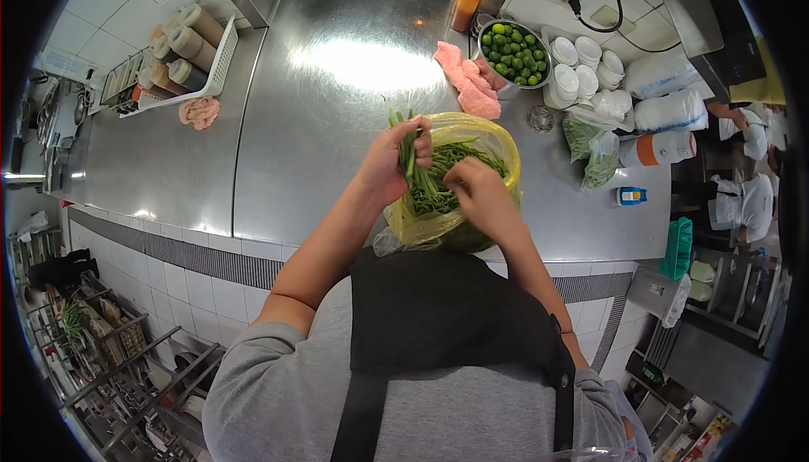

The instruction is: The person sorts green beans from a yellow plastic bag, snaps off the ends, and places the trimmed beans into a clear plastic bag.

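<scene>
A yellow plastic bag (511, 146) with its mouth wide stands at the counter's front edge, filled with green beans (434, 192). My left hand (396, 154) is closed around a small bunch of green beans, held upright at the bag's left rim. Inside the bag's mouth, on the right, my right hand (476, 188) has its fingers curled down among the beans. Its fingertips touch the beans, but whether they pinch one is hidden.
Behind the bag lies a pink cloth (468, 78), beside a metal bowl of limes (514, 55) and sauce bottles (465, 7). White lidded cups (577, 74), bags of green vegetables (600, 158) and a blue-and-white item (631, 196) stand right. A white basket of bottles (221, 61) sits left.
</scene>
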Motion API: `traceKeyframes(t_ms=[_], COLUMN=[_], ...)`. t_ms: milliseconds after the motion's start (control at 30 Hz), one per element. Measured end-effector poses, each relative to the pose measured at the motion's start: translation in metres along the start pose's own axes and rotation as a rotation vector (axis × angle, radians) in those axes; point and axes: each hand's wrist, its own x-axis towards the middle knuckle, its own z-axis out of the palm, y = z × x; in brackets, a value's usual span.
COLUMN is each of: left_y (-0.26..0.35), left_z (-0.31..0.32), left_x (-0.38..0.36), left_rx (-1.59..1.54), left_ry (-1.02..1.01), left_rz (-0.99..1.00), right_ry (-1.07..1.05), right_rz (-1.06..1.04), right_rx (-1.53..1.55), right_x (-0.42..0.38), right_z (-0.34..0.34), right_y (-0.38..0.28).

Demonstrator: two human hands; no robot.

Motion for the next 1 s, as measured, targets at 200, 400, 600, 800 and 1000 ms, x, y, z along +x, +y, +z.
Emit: traceKeyframes(t_ms=[200, 400, 600, 800, 1000], left_y=[-0.006, -0.013, -0.009, -0.015, -0.001], left_z=[0.006, 0.023, 0.017, 0.01, 0.014], left_x=[-0.009, -0.01, -0.01, -0.005, -0.007], left_rx=[0.34, 0.786, 0.999, 1.3, 0.793], left_ry=[0.05, -0.09, -0.098, -0.083, 0.095], left_rz=[-0.011, 0.206, 0.169, 0.363, 0.147], right_ry=[0.374, 0.264, 0.313, 0.146, 0.254], right_rz=[0.073, 0.167, -0.006, 0.271, 0.249], right_rx=[0.465, 0.825, 0.729, 1.354, 0.599], right_x=[0.004, 0.003, 0.002, 0.0, -0.002], right_z=[-0.022, -0.024, -0.015, -0.031, -0.026], right_y=[0.001, -0.005, 0.001, -0.003, 0.015])
